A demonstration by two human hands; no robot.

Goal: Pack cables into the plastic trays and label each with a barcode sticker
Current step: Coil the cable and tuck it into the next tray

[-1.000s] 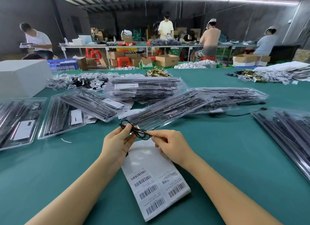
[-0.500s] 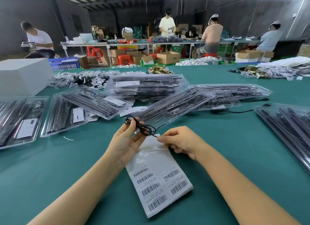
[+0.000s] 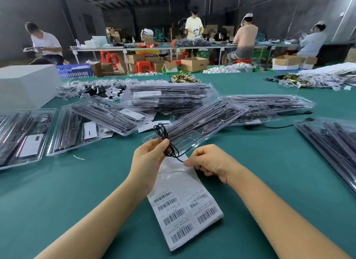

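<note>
Head view. My left hand [image 3: 148, 158] pinches the coiled black cable [image 3: 167, 143] between thumb and fingers, its loops standing above the knuckles. My right hand [image 3: 208, 161] pinches the free end of that cable, fingers curled under. Over the last second the coil has risen from lying flat between my hands to nearly upright, and the right hand has drawn away, pulling a short length taut. I read this as the last tidying of the bundle before packing. The open plastic tray [image 3: 196, 123] lies just beyond my hands on the green table [image 3: 67, 191], one end near the coil; the cable is not yet in it. The sheet of barcode stickers [image 3: 185, 206] lies under and between my wrists, its upper part apparently already peeled. Labelling follows once the cable is seated.
</note>
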